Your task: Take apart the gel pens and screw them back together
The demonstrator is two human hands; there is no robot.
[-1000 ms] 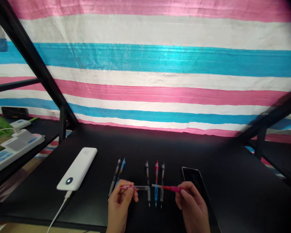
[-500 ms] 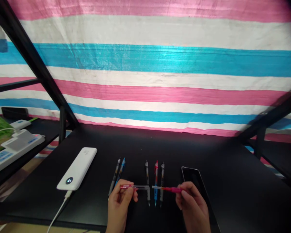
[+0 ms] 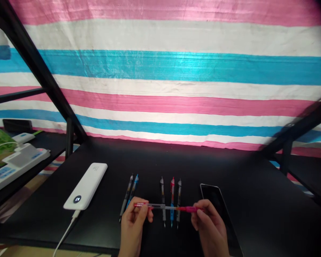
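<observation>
Left hand (image 3: 133, 220) pinching barrel (image 3: 156, 205), right hand (image 3: 210, 222) pinching grip (image 3: 188, 209); refill (image 3: 171, 207) points nine o'clock. Skew could bend refill.

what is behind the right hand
A dark phone: its far end and right edge show past the right hand. Much of its left side is covered, so what lies there cannot be seen.
</observation>
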